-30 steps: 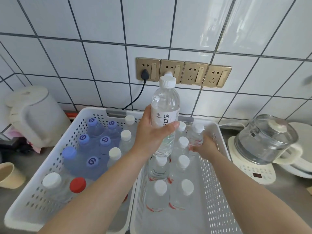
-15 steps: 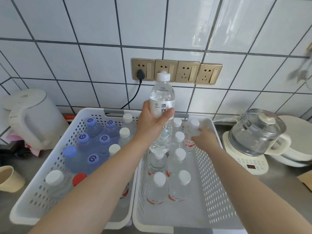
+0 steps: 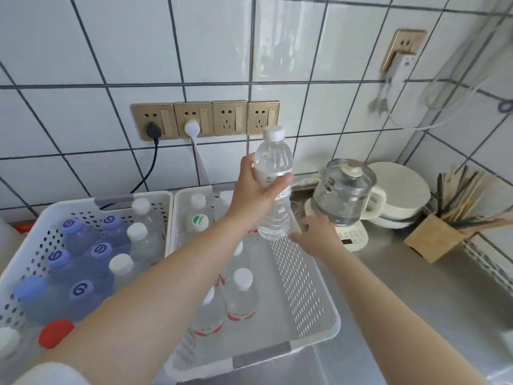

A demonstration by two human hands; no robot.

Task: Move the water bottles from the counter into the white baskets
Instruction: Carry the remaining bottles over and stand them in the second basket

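Bottle point(image 3: 273, 187) upright in left hand point(image 3: 256, 195), above right basket point(image 3: 311, 276)

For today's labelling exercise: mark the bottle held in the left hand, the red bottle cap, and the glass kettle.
Held bottle point(image 3: 273, 218), head view, on its clear lower body below the fingers.
Red cap point(image 3: 56, 333), head view, on the cap's top in the left basket.
Glass kettle point(image 3: 342, 187), head view, on its glass wall.

Two baskets side by side on the table point(image 3: 416, 287)
Bottle-filled left basket point(image 3: 83, 202), right basket point(image 3: 305, 273) centre frame, kettle point(image 3: 342, 193) right of it.
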